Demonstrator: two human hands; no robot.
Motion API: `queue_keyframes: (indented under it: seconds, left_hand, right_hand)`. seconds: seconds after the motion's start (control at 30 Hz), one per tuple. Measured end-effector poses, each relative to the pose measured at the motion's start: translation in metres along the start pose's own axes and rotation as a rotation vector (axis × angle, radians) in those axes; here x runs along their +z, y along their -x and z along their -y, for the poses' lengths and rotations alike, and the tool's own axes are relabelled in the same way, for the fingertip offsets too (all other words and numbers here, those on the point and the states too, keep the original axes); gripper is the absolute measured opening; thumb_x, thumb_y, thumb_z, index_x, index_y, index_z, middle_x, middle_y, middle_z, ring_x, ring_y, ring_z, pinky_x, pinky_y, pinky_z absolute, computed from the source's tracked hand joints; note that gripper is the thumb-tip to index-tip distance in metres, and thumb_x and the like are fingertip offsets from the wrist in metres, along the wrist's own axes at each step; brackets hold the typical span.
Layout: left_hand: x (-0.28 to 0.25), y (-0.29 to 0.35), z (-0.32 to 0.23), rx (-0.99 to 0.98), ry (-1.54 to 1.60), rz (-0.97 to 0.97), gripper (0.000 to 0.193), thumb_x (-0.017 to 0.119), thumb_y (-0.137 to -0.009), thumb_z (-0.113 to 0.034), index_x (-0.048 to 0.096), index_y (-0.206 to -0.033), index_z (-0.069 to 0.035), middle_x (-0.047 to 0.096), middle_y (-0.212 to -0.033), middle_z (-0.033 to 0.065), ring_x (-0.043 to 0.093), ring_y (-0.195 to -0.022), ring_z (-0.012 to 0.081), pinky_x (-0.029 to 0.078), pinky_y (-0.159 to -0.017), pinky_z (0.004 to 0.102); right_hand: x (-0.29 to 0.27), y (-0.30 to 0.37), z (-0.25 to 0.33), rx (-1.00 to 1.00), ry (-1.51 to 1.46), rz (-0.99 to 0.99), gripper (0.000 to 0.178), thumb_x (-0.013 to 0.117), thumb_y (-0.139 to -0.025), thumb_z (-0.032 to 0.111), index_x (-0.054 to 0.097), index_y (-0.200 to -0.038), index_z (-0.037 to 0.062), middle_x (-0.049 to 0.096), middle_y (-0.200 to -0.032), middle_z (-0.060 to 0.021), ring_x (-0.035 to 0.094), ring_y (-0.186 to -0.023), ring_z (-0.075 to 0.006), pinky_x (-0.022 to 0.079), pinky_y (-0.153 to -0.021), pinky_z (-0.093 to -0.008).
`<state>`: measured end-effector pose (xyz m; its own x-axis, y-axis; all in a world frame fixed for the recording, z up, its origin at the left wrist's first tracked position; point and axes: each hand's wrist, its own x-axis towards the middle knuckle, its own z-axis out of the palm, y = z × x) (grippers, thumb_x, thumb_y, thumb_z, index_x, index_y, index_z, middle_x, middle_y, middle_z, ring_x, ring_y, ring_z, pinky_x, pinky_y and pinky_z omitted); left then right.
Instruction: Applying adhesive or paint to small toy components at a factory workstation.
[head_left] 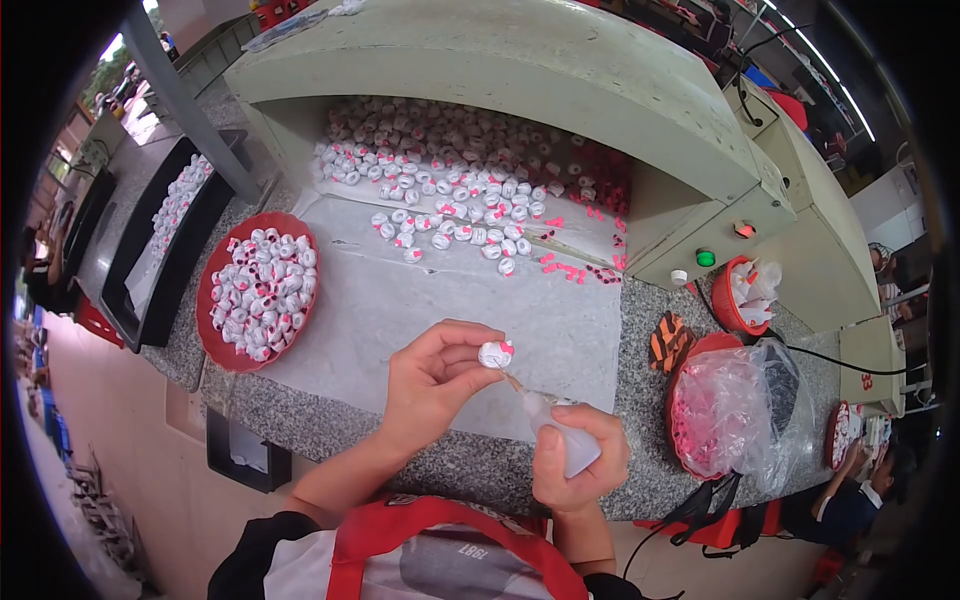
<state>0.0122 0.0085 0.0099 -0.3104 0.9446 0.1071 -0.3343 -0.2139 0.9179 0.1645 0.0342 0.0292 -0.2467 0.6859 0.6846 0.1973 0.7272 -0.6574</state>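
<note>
Between the fingertips of my left hand point(432, 378) is a small white rounded piece point(495, 354) with a pink bow-like patch on its right side. My right hand point(585, 455) wraps round a white squeeze bottle point(566, 436), which is tilted so its thin brownish nozzle meets or nearly meets the piece's lower edge; whether they touch I cannot tell. Both hands are above the front edge of a white paper sheet point(340, 290). At the sheet's far side lie many similar white pieces point(440, 210), with loose small pink pieces point(565, 270) to their right.
A red basket point(207, 335) heaped with white-and-pink pieces stands left, beside a black tray point(160, 320). A pale metal housing point(500, 60) arches over the far pieces. On the right are a small red basket point(722, 300), a plastic-covered red basket point(685, 460) and a black cable point(850, 362).
</note>
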Motion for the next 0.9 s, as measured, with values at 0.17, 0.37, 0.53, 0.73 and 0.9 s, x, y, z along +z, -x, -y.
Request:
queue_keyframes:
  seconds: [0.17, 0.37, 0.53, 0.73, 0.9]
  left_hand:
    - [-0.005, -0.004, -0.001, -0.166, 0.048, -0.017, 0.030, 0.057, -0.071, 0.012, 0.049, -0.099, 0.005, 0.059, -0.097, 0.0145, 0.060, -0.090, 0.0213, 0.049, -0.078, 0.0290]
    - [-0.003, -0.002, -0.004, -0.200, 0.091, 0.014, 0.031, 0.058, -0.070, 0.012, 0.050, -0.099, 0.004, 0.060, -0.096, 0.0139, 0.060, -0.091, 0.0230, 0.049, -0.079, 0.0303]
    - [-0.005, -0.001, -0.004, -0.190, 0.091, 0.006, 0.031, 0.059, -0.070, 0.011, 0.050, -0.099, 0.004, 0.060, -0.096, 0.0140, 0.060, -0.090, 0.0236, 0.049, -0.080, 0.0318]
    - [-0.005, -0.003, -0.002, -0.184, 0.075, 0.010, 0.032, 0.059, -0.069, 0.011, 0.051, -0.100, 0.004, 0.059, -0.098, 0.0148, 0.060, -0.091, 0.0243, 0.049, -0.080, 0.0329]
    - [-0.003, -0.002, -0.002, -0.193, 0.089, 0.026, 0.032, 0.059, -0.069, 0.011, 0.051, -0.100, 0.004, 0.059, -0.100, 0.0156, 0.060, -0.092, 0.0248, 0.049, -0.079, 0.0333]
  right_hand:
    - [-0.006, 0.000, 0.001, -0.008, 0.038, 0.008, 0.022, 0.061, -0.067, 0.005, 0.052, -0.085, -0.0024, 0.060, -0.070, -0.0102, 0.059, -0.053, -0.0211, 0.048, -0.049, -0.0283]
    - [-0.007, 0.000, 0.001, -0.027, 0.058, 0.001, 0.021, 0.061, -0.066, 0.004, 0.052, -0.084, -0.0021, 0.060, -0.071, -0.0098, 0.059, -0.053, -0.0213, 0.048, -0.049, -0.0282]
    - [-0.010, 0.000, 0.001, 0.005, 0.060, -0.002, 0.021, 0.061, -0.066, 0.004, 0.053, -0.084, -0.0019, 0.060, -0.071, -0.0098, 0.059, -0.053, -0.0213, 0.048, -0.049, -0.0281]
    - [-0.013, 0.000, 0.004, 0.026, 0.048, 0.018, 0.019, 0.061, -0.066, 0.005, 0.054, -0.083, -0.0011, 0.061, -0.071, -0.0094, 0.060, -0.054, -0.0208, 0.048, -0.050, -0.0280]
    - [-0.009, 0.001, 0.005, 0.083, -0.012, 0.011, 0.018, 0.061, -0.067, 0.006, 0.055, -0.082, -0.0007, 0.061, -0.069, -0.0090, 0.060, -0.054, -0.0206, 0.048, -0.050, -0.0274]
